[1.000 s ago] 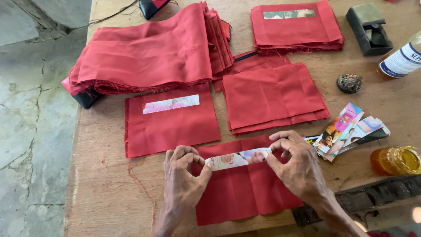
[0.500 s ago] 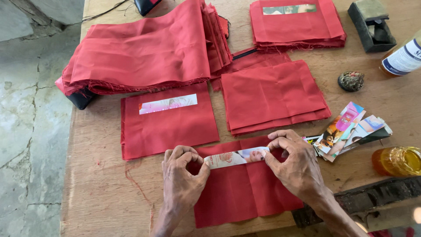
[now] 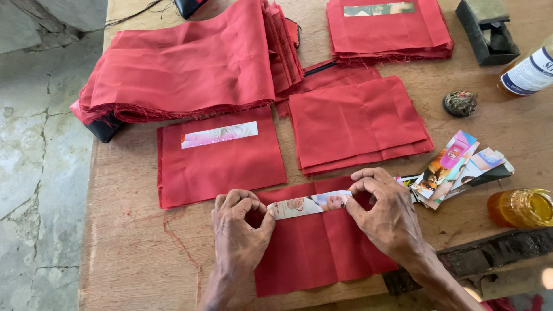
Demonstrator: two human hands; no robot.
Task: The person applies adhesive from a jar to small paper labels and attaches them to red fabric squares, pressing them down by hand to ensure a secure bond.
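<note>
I see a narrow printed paper strip [image 3: 311, 204] lying flat across the top edge of a red cloth piece [image 3: 319, 247] at the lower centre of the frame. My left hand [image 3: 239, 233] has its fingers curled and presses the strip's left end down with the fingertips; my right hand [image 3: 389, 216] pinches and presses the right end the same way. Neither hand lifts anything; both are closed down onto strip and cloth. The cloth is thin, matte, woven, rectangular, with frayed edges. Left of centre, just above my left hand, lies a second cloth with strip [image 3: 222, 155] already on it. A big folded cloth stack [image 3: 184, 63] fills the upper left; a smaller stack [image 3: 360, 124] sits centre right, another [image 3: 389, 29] at the top. At right lie loose printed strips [image 3: 458, 167], an amber jar [image 3: 521, 207] and a dark box [image 3: 487, 29], all on a worn wooden table [image 3: 127, 253]. Nothing blocks the hands.
</note>
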